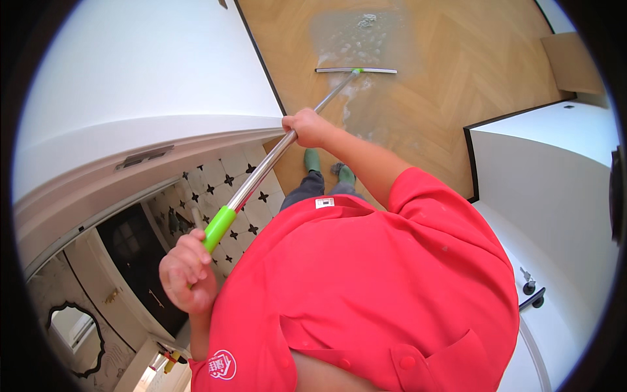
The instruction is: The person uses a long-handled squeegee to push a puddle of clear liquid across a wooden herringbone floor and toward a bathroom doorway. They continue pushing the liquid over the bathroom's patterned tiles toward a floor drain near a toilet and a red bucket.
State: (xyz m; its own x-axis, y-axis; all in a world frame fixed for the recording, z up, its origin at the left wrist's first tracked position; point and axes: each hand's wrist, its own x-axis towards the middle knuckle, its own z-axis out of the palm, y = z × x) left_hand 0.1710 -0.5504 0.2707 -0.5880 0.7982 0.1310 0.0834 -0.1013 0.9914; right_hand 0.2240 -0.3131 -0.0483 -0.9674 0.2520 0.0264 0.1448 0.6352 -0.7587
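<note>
2 bare hands hold 1 long-handled squeegee (264, 166), which runs slantwise from beside the person's left side up to the floor ahead. The right hand (309, 127) is closed around the silver pole, its forearm reaching across from the right sleeve. The left hand (188, 274) is lower and nearer the body, fingers curled around the end of the bright green grip (219, 227). At the far end, the straight blade (336, 70) sits crosswise on the herringbone wood floor (450, 72), joined to the pole by a small green piece. A wet patch (366, 39) spreads just beyond the blade, dotted with bubbles and a clump of white foam (367, 21); a thinner wet streak trails on the near side. 2 green shoes (312, 160) show below the hem of the red shirt (392, 274), with dark trousers above them. To the left stands a white wall (157, 72), and below it are pale tiles (225, 196) with dark star shapes, a dark door (134, 255) and a black-framed mirror (78, 336). At the right, keys (528, 277) hang near a black handle (532, 300).
</note>
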